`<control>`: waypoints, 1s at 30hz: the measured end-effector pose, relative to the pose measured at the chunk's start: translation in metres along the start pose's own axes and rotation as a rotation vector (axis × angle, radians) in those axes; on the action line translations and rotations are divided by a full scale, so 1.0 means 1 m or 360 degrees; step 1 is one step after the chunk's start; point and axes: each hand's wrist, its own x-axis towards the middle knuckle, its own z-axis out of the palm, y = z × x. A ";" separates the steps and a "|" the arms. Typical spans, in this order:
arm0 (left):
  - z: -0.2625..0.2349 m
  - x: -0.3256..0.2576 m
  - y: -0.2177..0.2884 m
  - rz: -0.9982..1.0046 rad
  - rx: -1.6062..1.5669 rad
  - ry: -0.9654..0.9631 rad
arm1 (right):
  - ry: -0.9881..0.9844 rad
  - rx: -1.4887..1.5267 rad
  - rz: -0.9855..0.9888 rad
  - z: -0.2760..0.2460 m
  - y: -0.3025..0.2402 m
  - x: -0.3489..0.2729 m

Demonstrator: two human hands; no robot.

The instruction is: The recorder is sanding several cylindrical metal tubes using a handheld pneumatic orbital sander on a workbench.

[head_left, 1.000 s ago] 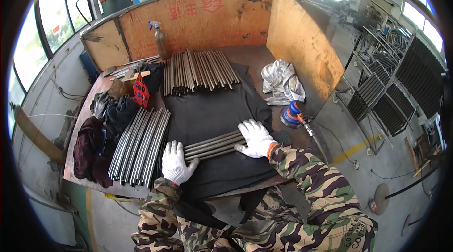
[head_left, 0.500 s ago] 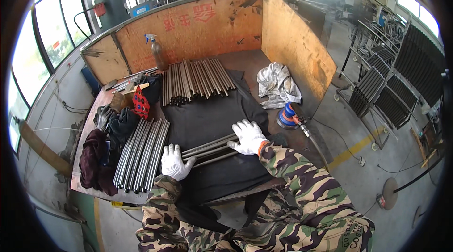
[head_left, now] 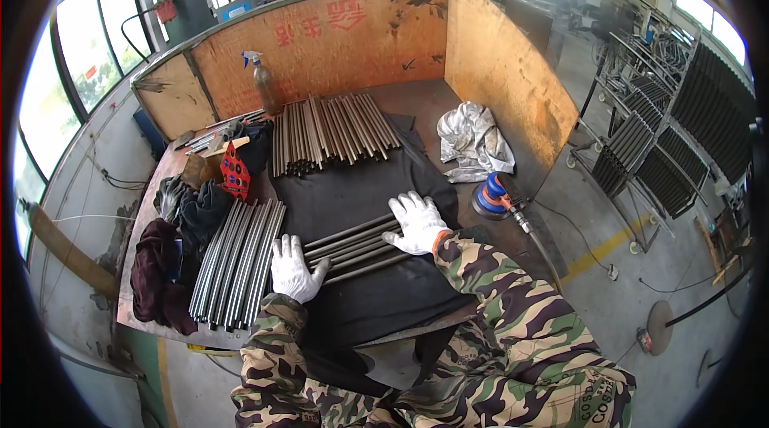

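While gloved hands [head_left: 352, 248] stay, rods [head_left: 352, 250] seemingly unmoved

Metal rods [head_left: 352, 248] smooth, dull grey; mat [head_left: 376, 300] dark matt cloth; gloves [head_left: 416, 224] white knit; backboard [head_left: 336, 39] rough wood.

At the back of my desk [head_left: 416, 99] a stack of metal rods [head_left: 332, 131] lies beside a spray bottle [head_left: 263, 83]. A crumpled silvery cloth [head_left: 474, 139] sits to my right, a blue sander [head_left: 493, 197] just below it. Dark rags [head_left: 160, 268] pile up on my left.
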 end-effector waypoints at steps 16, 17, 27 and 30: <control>-0.033 -0.038 0.022 -0.0072 -0.0048 -0.0300 | 0.0005 0.0016 -0.0107 0.004 0.000 -0.043; -0.034 -0.038 0.024 -0.0081 -0.0057 -0.0305 | 0.0000 0.0003 -0.0114 0.004 0.001 -0.045; -0.043 -0.056 0.034 -0.0065 -0.0054 -0.0375 | 0.0009 -0.0056 -0.0185 0.007 -0.003 -0.073; -0.047 -0.058 0.036 -0.0076 0.0001 -0.0412 | -0.0031 -0.0087 -0.0173 0.004 -0.006 -0.074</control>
